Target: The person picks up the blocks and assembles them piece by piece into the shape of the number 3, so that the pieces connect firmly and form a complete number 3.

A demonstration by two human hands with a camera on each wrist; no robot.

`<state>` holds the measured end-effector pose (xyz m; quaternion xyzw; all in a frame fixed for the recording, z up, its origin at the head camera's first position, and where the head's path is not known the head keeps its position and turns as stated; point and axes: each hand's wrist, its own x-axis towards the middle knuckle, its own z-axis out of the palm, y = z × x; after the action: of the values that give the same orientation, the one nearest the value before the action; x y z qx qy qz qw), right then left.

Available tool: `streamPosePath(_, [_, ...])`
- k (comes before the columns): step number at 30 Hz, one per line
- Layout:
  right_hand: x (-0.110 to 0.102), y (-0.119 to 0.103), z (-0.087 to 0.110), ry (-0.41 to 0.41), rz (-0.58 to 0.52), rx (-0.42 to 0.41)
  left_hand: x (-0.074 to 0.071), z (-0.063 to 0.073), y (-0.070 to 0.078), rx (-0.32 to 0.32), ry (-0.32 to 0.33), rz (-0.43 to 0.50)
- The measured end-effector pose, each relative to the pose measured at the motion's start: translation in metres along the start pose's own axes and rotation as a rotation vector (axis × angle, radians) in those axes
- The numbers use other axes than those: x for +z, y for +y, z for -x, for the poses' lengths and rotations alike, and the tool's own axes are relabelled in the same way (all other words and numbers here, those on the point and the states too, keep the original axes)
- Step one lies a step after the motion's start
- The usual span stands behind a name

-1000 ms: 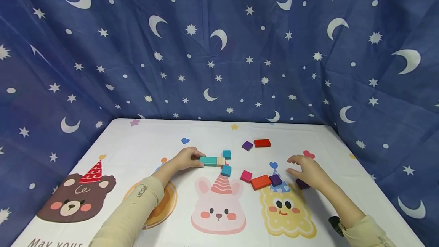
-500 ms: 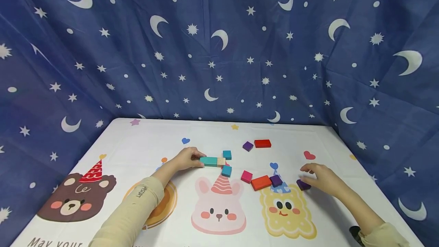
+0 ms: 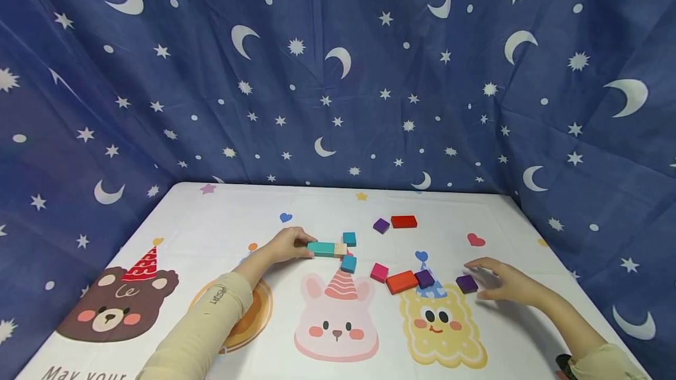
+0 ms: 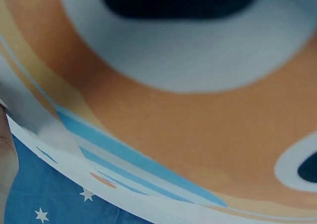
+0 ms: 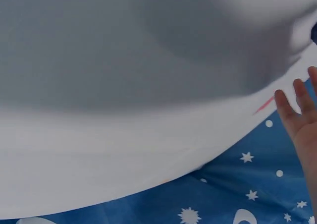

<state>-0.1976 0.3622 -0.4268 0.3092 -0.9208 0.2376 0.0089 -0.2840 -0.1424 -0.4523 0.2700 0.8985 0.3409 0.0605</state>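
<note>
In the head view my left hand (image 3: 285, 244) pinches the left end of a long teal block (image 3: 321, 249) between thumb and fingers. A pale wooden block (image 3: 340, 250) adjoins its right end, with one blue block (image 3: 349, 239) behind and another blue block (image 3: 348, 264) in front. My right hand (image 3: 509, 284) hovers at the right, fingers and thumb spread, holding nothing. Just left of its fingertips lies a dark purple block (image 3: 466, 284). Only a sliver of the left hand (image 4: 7, 159) shows in its wrist view. The right wrist view catches the right hand's extended fingers (image 5: 283, 105).
Right of centre lie a pink block (image 3: 379, 272), a red-orange block (image 3: 402, 282) and a purple block (image 3: 425, 278) in a row. Farther back are a small purple block (image 3: 381, 226) and a red block (image 3: 404, 221). A star-patterned blue curtain (image 3: 296, 151) borders the white printed tablecloth (image 3: 237, 204).
My right hand has moved right and toward me, passing over the dark purple block to its right side, and its fingers have spread. The left hand and the blocks have stayed put.
</note>
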Motion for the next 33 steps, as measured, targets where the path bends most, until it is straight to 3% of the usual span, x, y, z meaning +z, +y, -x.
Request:
streamPosePath(4, [0.002, 0.005, 0.002, -0.056, -0.079, -0.028, 0.000, 0.000, 0.001, -0.001, -0.002, 0.007])
streamPosePath(13, [0.006, 0.000, -0.001, -0.078, -0.045, 0.051, 0.000, 0.001, 0.002, -0.001, -0.003, 0.006])
streamPosePath(24, [0.002, -0.007, -0.011, -0.151, 0.018, 0.065, 0.002, 0.003, 0.000, 0.000, -0.002, 0.009])
streamPosePath(33, [0.004, -0.010, -0.014, -0.158, 0.043, 0.108, -0.001, 0.002, 0.002, 0.008, 0.005, 0.013])
